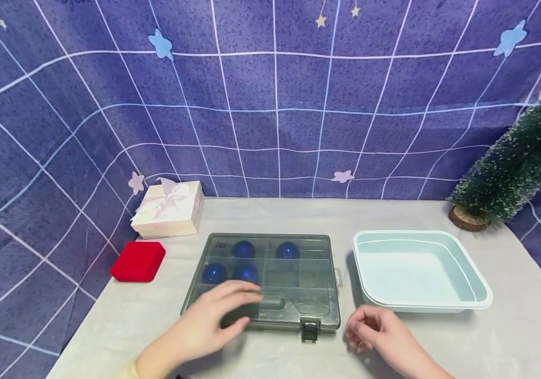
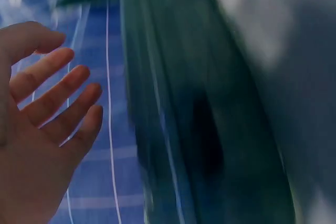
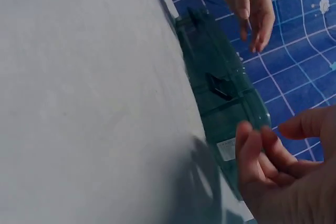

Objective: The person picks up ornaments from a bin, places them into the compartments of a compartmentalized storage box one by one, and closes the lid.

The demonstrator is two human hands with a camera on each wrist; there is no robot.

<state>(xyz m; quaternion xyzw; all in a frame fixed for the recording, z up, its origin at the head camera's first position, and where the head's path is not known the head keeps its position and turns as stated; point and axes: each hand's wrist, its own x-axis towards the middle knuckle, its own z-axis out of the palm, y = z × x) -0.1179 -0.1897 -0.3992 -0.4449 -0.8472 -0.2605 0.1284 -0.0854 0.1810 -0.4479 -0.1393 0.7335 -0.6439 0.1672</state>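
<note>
A grey see-through plastic case (image 1: 298, 273) with inner dividers lies flat on the table, its lid down. Several shiny blue balls (image 1: 287, 250) show through the lid, in the back and middle rows. A black latch (image 1: 309, 330) sits at its front right. Over the case's front left part is my left hand (image 1: 213, 318), fingers spread and bent slightly, holding nothing; in the left wrist view it appears apart from the case. My right hand (image 1: 378, 332) is just right of the case's front corner, fingers loosely curled around nothing. What lies beneath the left hand is hidden.
To the right stands a pale blue tray (image 1: 407, 268). A red box (image 1: 138, 261) and a cream gift box (image 1: 169, 208) with a ribbon are at the left. A small artificial tree (image 1: 512, 163) on a wooden base leans at the back right, before a purple patterned cloth (image 1: 298, 79).
</note>
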